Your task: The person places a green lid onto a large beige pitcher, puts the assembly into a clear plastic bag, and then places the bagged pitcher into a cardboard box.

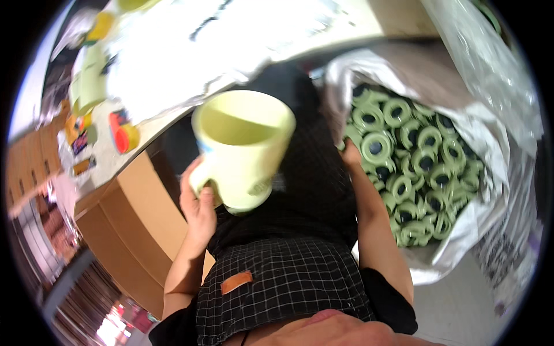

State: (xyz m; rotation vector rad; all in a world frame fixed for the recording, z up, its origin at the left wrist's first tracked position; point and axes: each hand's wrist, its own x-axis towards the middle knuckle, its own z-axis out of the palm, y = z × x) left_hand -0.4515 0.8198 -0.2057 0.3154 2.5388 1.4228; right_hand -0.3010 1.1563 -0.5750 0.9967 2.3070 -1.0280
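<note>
I am reaching my right hand [350, 154] into the big white plastic sack [461, 254] of green ring-shaped plastic parts [424, 167], its grip hidden, while my left hand [199, 202] is clasping the pale yellow plastic cup [245, 144] upright, mouth ready.

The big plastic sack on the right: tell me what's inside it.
The sack is filled with green ring-shaped plastic parts with dark centres. The right hand reaches in at its edge. Lower layers are hidden.

Open gap between table edge [173, 118] and lap, partly filled by pale yellow mug [242, 144]. Cardboard box [135, 219] blocks low left. Right side crowded: sack [461, 230] packed with green ring parts [415, 167], bag wall close above.
</note>
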